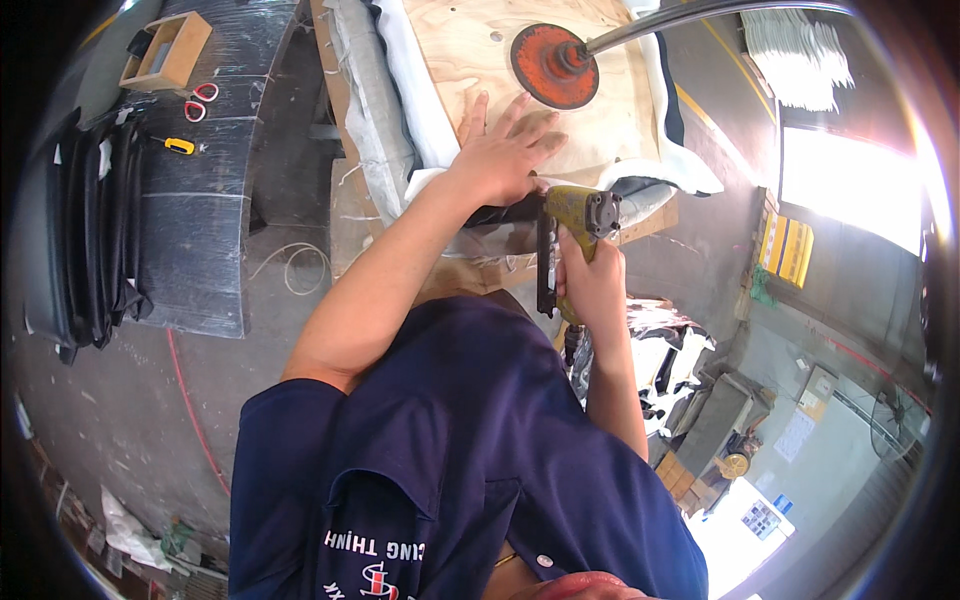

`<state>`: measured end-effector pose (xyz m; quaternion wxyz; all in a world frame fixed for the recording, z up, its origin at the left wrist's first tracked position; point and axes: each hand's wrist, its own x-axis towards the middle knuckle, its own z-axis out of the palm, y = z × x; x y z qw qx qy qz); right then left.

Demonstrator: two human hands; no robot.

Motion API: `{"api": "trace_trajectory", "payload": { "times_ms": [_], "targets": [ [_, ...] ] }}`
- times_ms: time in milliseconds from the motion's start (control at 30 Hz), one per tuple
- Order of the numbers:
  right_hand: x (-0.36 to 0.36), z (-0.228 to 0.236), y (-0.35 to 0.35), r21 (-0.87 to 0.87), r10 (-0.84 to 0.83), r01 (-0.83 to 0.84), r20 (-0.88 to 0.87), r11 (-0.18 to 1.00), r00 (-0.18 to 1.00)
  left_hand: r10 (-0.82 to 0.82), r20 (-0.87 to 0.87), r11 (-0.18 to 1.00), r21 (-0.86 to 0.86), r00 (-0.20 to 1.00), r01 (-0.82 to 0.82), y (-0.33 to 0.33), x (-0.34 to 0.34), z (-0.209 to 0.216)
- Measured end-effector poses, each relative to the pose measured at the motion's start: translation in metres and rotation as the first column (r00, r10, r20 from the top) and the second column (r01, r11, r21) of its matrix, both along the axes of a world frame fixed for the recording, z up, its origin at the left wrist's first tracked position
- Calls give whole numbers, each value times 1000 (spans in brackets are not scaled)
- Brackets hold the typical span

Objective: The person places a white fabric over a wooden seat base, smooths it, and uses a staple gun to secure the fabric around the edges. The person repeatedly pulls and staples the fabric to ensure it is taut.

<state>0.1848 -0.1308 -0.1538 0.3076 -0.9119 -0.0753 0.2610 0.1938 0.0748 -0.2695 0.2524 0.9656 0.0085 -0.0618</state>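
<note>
Head view: the left hand (500, 165) is laid, spread wide, on the pale plywood panel (460, 45) below a round orange disc (535, 75); at the panel's near edge, a yellow-and-black staple gun (570, 205) is gripped firmly by the right hand (597, 280).

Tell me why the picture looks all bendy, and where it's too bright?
Head view: the fisheye lens curves the edge of the plastic-covered table; head view: the bright opening at right glares white; head view: the yellow tool looks fairly clear.

A staple gun (578, 208), plywood panel (465, 55) and screwdriver (180, 146) mark this workshop.
</note>
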Motion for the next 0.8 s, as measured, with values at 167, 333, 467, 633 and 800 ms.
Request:
{"api": "trace_trajectory", "payload": {
  "times_ms": [167,333,467,633,800],
  "targets": [
    [0,-3,2,23,-30,31,-46,999,999,0,29,1000,22,1000,-1,-3,-3,-5],
    [2,0,1,-39,-32,29,-69,999,997,4,10,999,42,1000,-4,-7,-2,-3],
    [8,-2,-9,-5,-37,36,-65,999,997,-7,57,1000,23,998,6,-6,-3,-8],
    [24,-4,-65,179,-82,120,-209,976,974,2,108,997,-71,994,5,1,2,-17],
    [72,6,-131,290,-83,95,-52,952,995,88,110,962,-268,990,-56,9,10,-11]
  ]
}}
